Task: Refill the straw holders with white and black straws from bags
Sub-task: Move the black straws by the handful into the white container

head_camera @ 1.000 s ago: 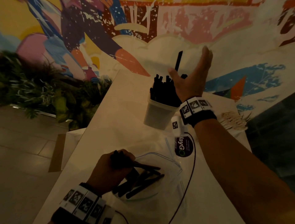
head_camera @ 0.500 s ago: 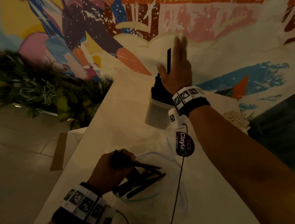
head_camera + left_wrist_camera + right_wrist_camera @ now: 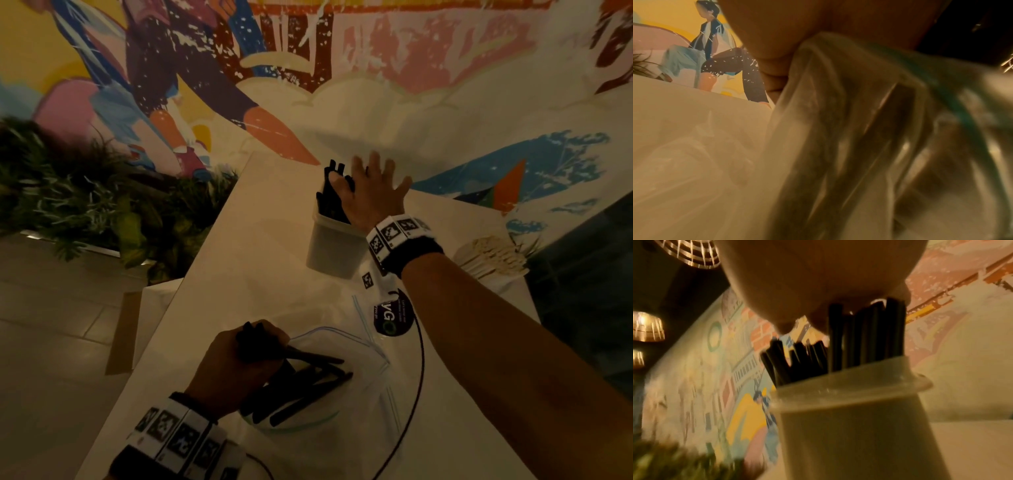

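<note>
A white straw holder (image 3: pixel 334 250) (image 3: pixel 859 426) stands at the far middle of the table, packed with black straws (image 3: pixel 330 197) (image 3: pixel 865 337). My right hand (image 3: pixel 371 195) lies flat on the straw tops with straight, spread fingers; the palm (image 3: pixel 818 280) presses down on the taller ones. Near the front, my left hand (image 3: pixel 236 366) grips a bunch of black straws (image 3: pixel 301 387) at the mouth of a clear zip bag (image 3: pixel 342 394) (image 3: pixel 838 129) lying on the table. Seen through the bag plastic, the straws are blurred in the left wrist view.
The pale table (image 3: pixel 239 274) runs away from me to a painted mural wall (image 3: pixel 342 68). Green plants (image 3: pixel 85 205) sit left of the table. A stack of light straws or sticks (image 3: pixel 493 253) lies at the far right. A black cable (image 3: pixel 416 394) crosses the bag.
My right hand came down from raised above the holder to flat on the straw tops; the one straw that stuck up high is now level with the others. The left hand stayed put.
</note>
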`<state>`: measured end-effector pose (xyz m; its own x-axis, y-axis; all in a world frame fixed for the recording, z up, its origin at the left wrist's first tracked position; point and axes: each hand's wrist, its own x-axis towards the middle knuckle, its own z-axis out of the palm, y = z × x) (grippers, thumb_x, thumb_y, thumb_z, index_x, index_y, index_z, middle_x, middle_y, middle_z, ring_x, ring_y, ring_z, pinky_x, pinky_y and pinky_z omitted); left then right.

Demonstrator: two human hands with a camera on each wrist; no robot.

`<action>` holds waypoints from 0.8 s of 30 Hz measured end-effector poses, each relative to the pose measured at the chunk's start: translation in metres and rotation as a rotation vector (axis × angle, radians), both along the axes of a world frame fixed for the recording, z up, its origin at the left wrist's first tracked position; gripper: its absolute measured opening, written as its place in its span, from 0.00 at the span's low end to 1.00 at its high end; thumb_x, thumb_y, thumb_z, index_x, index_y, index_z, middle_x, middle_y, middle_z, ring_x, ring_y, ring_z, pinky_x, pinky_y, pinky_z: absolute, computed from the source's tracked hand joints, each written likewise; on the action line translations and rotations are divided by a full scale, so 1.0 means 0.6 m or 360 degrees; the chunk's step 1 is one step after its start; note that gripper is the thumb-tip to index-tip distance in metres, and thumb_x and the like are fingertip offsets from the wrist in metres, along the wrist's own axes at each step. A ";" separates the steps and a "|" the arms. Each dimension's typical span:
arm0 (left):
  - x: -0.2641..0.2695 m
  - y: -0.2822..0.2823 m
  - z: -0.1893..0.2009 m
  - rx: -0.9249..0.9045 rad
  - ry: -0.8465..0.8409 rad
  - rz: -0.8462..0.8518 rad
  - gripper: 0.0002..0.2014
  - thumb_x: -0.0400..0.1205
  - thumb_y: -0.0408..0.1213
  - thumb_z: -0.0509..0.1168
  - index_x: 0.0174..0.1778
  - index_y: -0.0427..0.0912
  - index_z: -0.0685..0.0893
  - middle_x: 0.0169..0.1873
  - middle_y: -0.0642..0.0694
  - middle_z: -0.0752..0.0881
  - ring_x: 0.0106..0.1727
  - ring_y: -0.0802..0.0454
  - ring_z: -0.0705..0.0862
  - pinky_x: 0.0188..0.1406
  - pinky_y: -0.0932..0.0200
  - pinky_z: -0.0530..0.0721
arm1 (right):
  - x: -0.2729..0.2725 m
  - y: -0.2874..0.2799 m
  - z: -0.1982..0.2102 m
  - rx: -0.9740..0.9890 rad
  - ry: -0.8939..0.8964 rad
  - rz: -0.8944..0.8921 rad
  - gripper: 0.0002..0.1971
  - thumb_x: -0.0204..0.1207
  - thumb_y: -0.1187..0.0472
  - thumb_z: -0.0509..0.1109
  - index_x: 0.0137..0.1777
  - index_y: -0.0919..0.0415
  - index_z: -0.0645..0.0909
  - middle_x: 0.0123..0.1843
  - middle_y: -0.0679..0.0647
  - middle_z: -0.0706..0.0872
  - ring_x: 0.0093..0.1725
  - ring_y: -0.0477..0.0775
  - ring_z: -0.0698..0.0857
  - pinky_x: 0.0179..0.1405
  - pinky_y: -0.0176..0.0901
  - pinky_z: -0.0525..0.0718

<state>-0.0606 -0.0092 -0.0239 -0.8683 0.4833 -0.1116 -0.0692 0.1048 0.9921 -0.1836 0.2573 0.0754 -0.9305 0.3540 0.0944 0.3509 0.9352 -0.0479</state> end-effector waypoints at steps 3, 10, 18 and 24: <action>0.001 -0.002 0.001 -0.0055 0.0003 0.0039 0.07 0.62 0.47 0.71 0.35 0.57 0.88 0.40 0.46 0.89 0.47 0.38 0.86 0.56 0.31 0.81 | 0.055 -0.023 0.039 -0.0340 0.0811 0.0165 0.30 0.80 0.39 0.59 0.75 0.58 0.69 0.77 0.60 0.71 0.76 0.61 0.68 0.75 0.69 0.63; -0.005 0.000 0.009 -0.0283 0.0173 -0.0019 0.15 0.61 0.54 0.66 0.43 0.62 0.86 0.42 0.55 0.89 0.45 0.47 0.88 0.50 0.38 0.85 | 0.282 -0.101 -0.004 -0.1094 -0.0644 0.0769 0.58 0.62 0.47 0.83 0.81 0.37 0.43 0.81 0.41 0.63 0.75 0.41 0.67 0.72 0.36 0.70; 0.007 0.025 0.042 -0.0740 0.0250 -0.0072 0.11 0.73 0.43 0.66 0.28 0.60 0.72 0.27 0.51 0.82 0.31 0.52 0.81 0.38 0.52 0.82 | 0.355 -0.179 -0.153 -0.0961 -0.0114 0.0911 0.53 0.70 0.34 0.68 0.79 0.37 0.28 0.85 0.47 0.49 0.84 0.52 0.50 0.83 0.50 0.52; 0.009 0.003 0.044 -0.0589 0.0210 -0.0147 0.20 0.60 0.55 0.61 0.50 0.67 0.78 0.41 0.60 0.88 0.40 0.52 0.89 0.46 0.44 0.87 | 0.358 -0.183 -0.164 -0.0907 0.0304 0.0891 0.29 0.81 0.43 0.61 0.77 0.52 0.60 0.71 0.56 0.80 0.66 0.58 0.81 0.61 0.54 0.84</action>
<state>-0.0553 -0.0073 0.0023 -0.8416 0.5080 -0.1835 0.0825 0.4566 0.8858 0.0310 0.1477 -0.0233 -0.9696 -0.1166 0.2149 -0.2228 0.7835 -0.5800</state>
